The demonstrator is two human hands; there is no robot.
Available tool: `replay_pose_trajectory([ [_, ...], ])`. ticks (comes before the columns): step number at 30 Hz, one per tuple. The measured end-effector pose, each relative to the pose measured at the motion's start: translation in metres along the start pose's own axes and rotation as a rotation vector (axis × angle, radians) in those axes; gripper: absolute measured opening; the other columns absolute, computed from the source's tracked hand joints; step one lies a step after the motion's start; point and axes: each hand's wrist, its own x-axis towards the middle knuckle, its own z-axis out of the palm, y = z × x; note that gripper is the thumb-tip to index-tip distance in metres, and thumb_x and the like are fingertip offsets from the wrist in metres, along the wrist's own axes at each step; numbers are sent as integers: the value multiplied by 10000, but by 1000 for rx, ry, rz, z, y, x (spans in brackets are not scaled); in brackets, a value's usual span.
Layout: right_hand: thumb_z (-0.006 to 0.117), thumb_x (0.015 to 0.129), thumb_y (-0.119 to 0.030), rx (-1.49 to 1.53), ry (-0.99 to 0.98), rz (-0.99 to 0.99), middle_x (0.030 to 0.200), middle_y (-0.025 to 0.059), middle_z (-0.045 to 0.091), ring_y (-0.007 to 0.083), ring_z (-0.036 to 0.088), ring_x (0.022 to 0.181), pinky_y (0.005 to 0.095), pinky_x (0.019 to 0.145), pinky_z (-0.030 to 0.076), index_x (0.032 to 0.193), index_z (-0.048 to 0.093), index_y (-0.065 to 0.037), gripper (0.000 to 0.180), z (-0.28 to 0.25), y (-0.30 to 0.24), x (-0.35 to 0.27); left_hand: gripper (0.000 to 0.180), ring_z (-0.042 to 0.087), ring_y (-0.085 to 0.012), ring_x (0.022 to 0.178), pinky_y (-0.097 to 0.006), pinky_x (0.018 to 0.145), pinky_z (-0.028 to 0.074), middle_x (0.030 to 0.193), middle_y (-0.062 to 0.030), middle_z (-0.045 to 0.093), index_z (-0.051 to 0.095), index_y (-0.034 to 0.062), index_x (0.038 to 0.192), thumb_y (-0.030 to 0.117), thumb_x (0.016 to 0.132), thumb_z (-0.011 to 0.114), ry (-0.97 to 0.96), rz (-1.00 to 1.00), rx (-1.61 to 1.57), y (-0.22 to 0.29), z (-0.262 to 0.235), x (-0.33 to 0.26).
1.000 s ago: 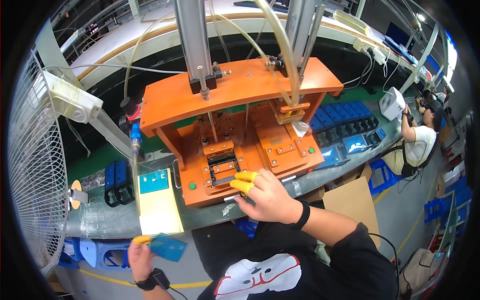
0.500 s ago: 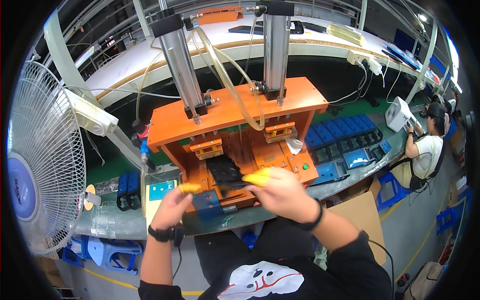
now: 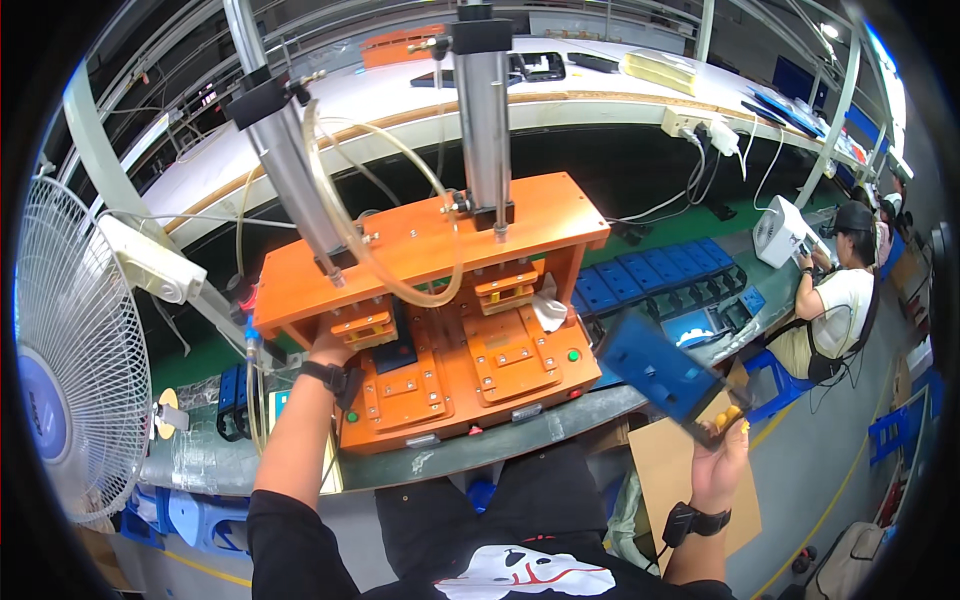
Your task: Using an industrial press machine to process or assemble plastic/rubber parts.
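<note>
One-handed, pinching blue panel [image 3: 650,368] in right fingers [image 3: 734,413], lengthwise aslant toward far left over near edge of bench [image 3: 190,452]; cannot tell grip of left hand [image 3: 330,346] inside press [image 3: 430,250].

Blue dark-edged panel [image 3: 657,370], tilted, in right fingers [image 3: 733,413]; dark blue sheet [image 3: 398,351] inside orange press [image 3: 415,238].

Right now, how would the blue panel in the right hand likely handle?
The blue panel is probably stiff: no clear sag though the right hand grips one end. It seems light, held one-handed; flat, it likely won't roll.
</note>
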Motion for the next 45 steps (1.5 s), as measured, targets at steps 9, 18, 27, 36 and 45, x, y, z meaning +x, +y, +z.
replay_pose_trajectory([
  [9,603,1065,-204,254,-114,-33,1202,76,705,226,674,1094,368,990,539,1269,636,-54,256,35,-33,119,463,510,-247,1398,-443,1184,406,1499,-74,562,510,179,1444,424,1054,466,-417,-207,-311,23,-32,-4],
  [18,596,1068,-188,267,-307,-20,1206,148,664,277,662,1111,410,1045,539,1217,601,16,253,208,-3,286,474,529,-283,1376,-460,1160,424,1507,-129,546,512,105,1439,372,1048,486,-543,-166,29,58,-60,31],
  [27,568,1065,-148,145,-243,99,1243,219,587,375,656,1159,449,1008,576,1330,459,61,355,312,60,391,408,605,-288,1263,-413,1067,468,1362,-155,629,599,41,1343,217,977,638,-243,-242,-467,77,-86,-36],
  [36,692,942,-362,-1157,-327,-95,747,91,689,158,641,532,302,514,559,950,683,13,376,366,48,410,383,536,-308,1273,-392,1127,373,1328,-169,572,561,-45,1324,78,963,595,220,-369,-679,104,-52,-126],
  [45,704,986,-246,-783,-1243,371,891,48,755,118,699,697,260,622,548,1110,730,-58,227,191,46,270,442,486,-273,1379,-406,1179,355,1470,-168,499,435,-56,1460,196,1100,394,502,-437,-847,98,9,-161],
])
